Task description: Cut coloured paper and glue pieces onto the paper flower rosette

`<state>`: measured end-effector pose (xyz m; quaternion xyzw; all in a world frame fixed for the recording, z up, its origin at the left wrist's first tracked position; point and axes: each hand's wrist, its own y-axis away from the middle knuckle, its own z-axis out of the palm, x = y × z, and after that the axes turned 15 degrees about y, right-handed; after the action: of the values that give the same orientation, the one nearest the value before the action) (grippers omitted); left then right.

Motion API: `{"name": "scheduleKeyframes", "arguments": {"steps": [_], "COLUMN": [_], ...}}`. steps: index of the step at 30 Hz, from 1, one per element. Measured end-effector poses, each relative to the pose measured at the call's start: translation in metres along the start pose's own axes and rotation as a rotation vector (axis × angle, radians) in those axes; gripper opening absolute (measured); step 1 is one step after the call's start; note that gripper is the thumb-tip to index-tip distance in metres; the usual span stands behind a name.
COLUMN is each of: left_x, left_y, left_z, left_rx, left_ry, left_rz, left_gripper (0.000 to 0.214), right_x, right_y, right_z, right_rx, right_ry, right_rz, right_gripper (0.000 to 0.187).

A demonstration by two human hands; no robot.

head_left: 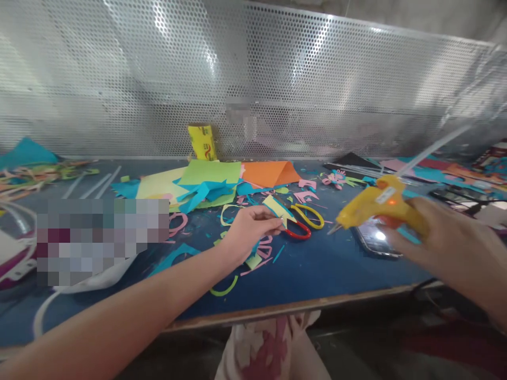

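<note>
My right hand (439, 237) is wrapped round the handle of a yellow hot glue gun (370, 206). Its nozzle points left and down above the table, an orange light glows on its side, and a long clear glue stick (433, 150) sticks out of the back. My left hand (253, 229) is closed in a pinch over the middle of the table; what lies between its fingertips is too small to name. Just beyond those fingertips are scissors with red and yellow handles (299, 231) and a pale yellow paper strip (273, 205).
Green paper (212, 174), orange paper (269, 174) and many cut scraps spread across the blue table (317, 274). A phone (380, 245) lies below the glue gun. A yellow box (202, 142) stands by the perforated metal panel (261, 79). Clear glue sticks (103, 186) lie at left.
</note>
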<state>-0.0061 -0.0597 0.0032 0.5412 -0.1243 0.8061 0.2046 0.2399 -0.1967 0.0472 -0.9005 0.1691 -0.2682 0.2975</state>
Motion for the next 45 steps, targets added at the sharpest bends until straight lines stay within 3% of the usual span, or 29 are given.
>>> {"name": "scheduleKeyframes", "arguments": {"steps": [4,9,20,45], "left_x": [-0.001,-0.001,0.001,0.003], "left_y": [0.001,0.000,0.001,0.001], "left_z": [-0.001,-0.002,0.000,-0.001], "left_rx": [-0.024,-0.001,0.005,-0.021], "left_ry": [-0.057,-0.086,-0.076,-0.050], "left_rz": [-0.002,-0.028,-0.065,-0.093], "left_gripper": [0.018,0.017,0.016,0.016], "right_x": [-0.038,-0.054,-0.064,-0.059], "right_y": [0.003,0.002,-0.003,-0.005], "right_z": [-0.005,-0.003,0.002,-0.005], "right_rx": [0.029,0.016,0.035,0.017], "right_ry": [0.092,0.062,0.069,0.085], "right_rz": [-0.093,-0.096,-0.114,-0.121], "right_gripper": [0.038,0.039,0.041,0.040]}}
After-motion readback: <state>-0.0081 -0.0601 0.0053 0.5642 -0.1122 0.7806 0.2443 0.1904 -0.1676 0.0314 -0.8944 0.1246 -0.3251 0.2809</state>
